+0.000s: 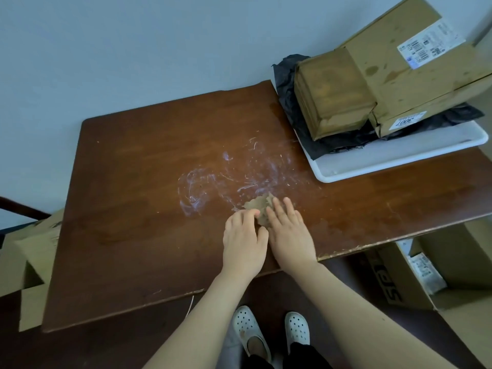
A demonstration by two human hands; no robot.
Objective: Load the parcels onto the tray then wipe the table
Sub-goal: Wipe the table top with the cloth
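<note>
A pale grey-blue wall (pixel 133 49) filled the upper part of the view, and a dark reddish-brown floor (pixel 93 347) lay below. Against the wall stood the brown wooden surface (pixel 133 169), worn along its near edge and smeared near its middle with whitish streaks (pixel 207 187).

On the right end of the surface sat a white tray (pixel 399 158). It carried a large cardboard parcel (pixel 415 75) with a white shipping label, a smaller brown parcel (pixel 332 94) pressed against the large one's left side, and black plastic wrapping (pixel 292 107) crumpled beneath both. All the parcels in view were on the tray.

An open cardboard box (pixel 29 262) stood on the floor at the left, partly hidden by the surface's corner. Another open box (pixel 415 278) with dark lettering lay on the floor to the right, under the surface's edge.

Both bare forearms reached up from the bottom of the view. The left hand (pixel 243 241) and right hand (pixel 290 233) lay side by side, palms down, near the front middle of the surface. Between them they pressed a crumpled brownish wad of paper (pixel 261 209) flat against the wood, just below the streaks. The left grip was curled onto the wad's near edge; the right grip was spread flat over its right side.

White perforated clogs (pixel 271 331) showed on the floor below.
</note>
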